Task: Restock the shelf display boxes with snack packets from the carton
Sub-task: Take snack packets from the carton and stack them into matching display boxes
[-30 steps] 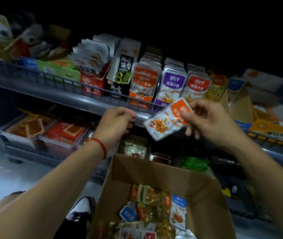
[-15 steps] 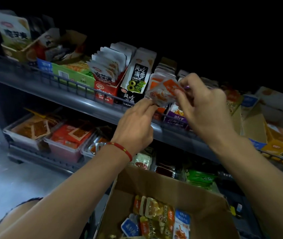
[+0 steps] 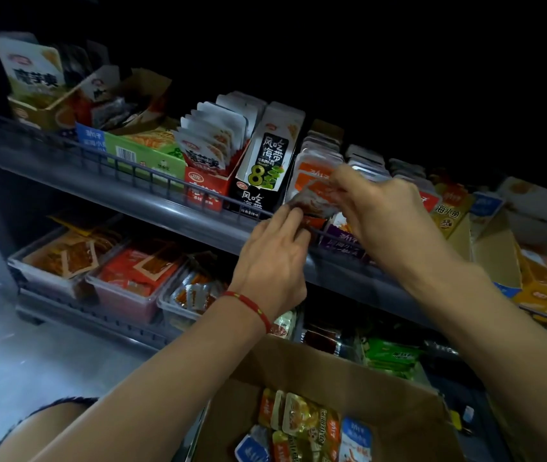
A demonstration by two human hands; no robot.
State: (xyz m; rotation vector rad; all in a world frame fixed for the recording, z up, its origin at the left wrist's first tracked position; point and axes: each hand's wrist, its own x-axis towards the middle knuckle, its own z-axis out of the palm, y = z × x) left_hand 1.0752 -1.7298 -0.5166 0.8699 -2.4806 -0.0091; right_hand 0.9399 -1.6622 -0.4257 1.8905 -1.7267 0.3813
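A person's right hand (image 3: 388, 215) pinches an orange snack packet (image 3: 315, 198) at its upper right end, holding it just in front of the orange display box (image 3: 313, 161) on the upper shelf (image 3: 165, 208), while the left hand (image 3: 272, 258) pinches the packet's lower left corner from below. Between the two grips the packet lies aslant, its long axis running from lower left to upper right, and the box opening sits directly behind and slightly above it; the slot, then, lies away from the person and up from the grips, and the right hand is the nearer to it. The packet looks flat and foil-backed, orange and white in front, blurred here, and probably limp enough to need both hands to stand it upright among the row already in the box. Below, the open carton (image 3: 382, 391) holds more packets, orange, yellow and blue, near the person's forearms and well apart from the shelf.
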